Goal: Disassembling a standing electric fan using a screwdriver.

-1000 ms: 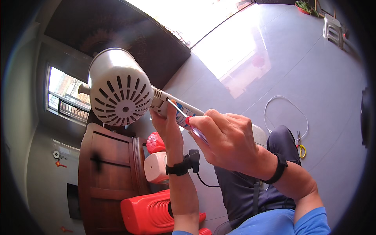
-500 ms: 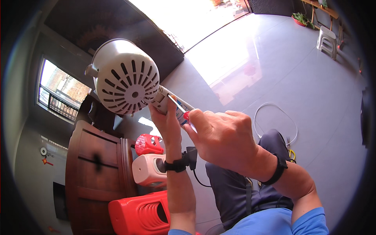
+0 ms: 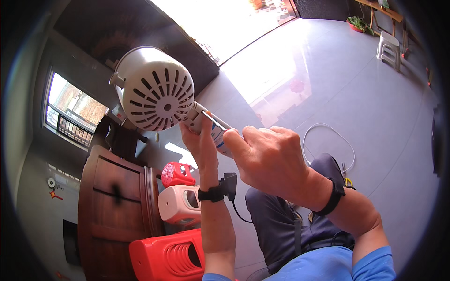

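Observation:
A white fan motor housing point(image 3: 164, 86) with a slotted, rounded back is held up ahead of me, left of centre. My left hand point(image 3: 200, 147) is closed around its white neck, just under the housing. My right hand point(image 3: 269, 164) is closed round a screwdriver point(image 3: 217, 122), whose handle is now hidden inside the fist. The metal shaft points up and left, and its tip meets the neck beside my left fingers. Part of a blue and white label shows on the neck between the two hands.
A white cable point(image 3: 330, 125) loops on the grey floor near my right knee, by yellow-handled pliers or scissors point(image 3: 348, 181). Red and pink plastic stools point(image 3: 176, 203) and a wooden cabinet point(image 3: 115, 196) stand at left. Far right are a white stool point(image 3: 389, 49) and a potted plant point(image 3: 358, 24).
The fan housing has tilted and shifted slightly right. My right hand has turned on the screwdriver, and the red handle that showed before is now covered by the fingers.

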Demonstrator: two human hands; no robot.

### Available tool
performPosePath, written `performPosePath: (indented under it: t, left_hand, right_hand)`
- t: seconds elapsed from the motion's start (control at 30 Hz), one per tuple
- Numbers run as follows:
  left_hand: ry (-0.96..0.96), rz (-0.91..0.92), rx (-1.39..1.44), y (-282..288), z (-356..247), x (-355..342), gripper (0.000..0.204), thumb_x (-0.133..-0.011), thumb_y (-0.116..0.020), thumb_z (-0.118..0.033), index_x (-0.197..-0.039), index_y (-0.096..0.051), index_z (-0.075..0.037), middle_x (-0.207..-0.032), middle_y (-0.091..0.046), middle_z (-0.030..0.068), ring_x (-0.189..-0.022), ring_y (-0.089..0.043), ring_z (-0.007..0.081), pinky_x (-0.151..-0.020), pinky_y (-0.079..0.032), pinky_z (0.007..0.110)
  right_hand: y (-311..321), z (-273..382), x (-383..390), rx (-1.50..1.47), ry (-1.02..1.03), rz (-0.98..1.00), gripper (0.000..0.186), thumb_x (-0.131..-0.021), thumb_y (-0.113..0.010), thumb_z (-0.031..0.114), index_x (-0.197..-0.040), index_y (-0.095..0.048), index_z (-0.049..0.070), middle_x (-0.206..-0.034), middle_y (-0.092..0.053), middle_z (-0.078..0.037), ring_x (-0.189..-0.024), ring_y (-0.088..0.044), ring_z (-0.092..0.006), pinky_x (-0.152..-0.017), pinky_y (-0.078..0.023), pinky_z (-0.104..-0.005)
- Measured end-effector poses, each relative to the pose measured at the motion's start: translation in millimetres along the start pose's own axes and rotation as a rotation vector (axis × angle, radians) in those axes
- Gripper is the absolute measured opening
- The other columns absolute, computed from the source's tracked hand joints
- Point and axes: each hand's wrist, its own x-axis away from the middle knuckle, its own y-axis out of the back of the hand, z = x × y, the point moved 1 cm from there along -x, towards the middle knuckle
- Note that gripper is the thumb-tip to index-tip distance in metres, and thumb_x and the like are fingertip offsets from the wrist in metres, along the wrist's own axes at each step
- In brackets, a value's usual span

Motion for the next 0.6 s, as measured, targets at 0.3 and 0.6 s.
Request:
performPosePath:
  t: [0.3, 0.6]
  left_hand:
    - [0.029, -0.001, 0.041, -3, 4, -1, 0.043, -0.089, -0.075, -0.022, -0.121, -0.052, -0.004, -0.105, -0.062, 0.006, -0.092, -0.062, 0.0141, -0.081, -0.053, 0.029]
    - [-0.021, 0.003, -0.011, -1, -5, 3, 0.042, -0.09, -0.074, -0.021, -0.122, -0.051, -0.003, -0.11, -0.06, 0.0083, -0.097, -0.06, 0.0167, -0.087, -0.051, 0.032]
  right_hand:
    - [9, -5, -8, -0.132, -0.317, 0.258, 0.013, -0.088, -0.063, 0.012, -0.087, -0.054, 0.003, -0.055, -0.06, -0.009, -0.054, -0.068, -0.0262, -0.045, -0.048, -0.035]
    - [-8, -31, -25, -1.567, -1.279, 0.715, 0.039, -0.101, -0.056, 0.017, -0.136, -0.051, -0.002, -0.086, -0.057, -0.007, -0.047, -0.042, -0.0046, -0.038, -0.032, -0.0239]
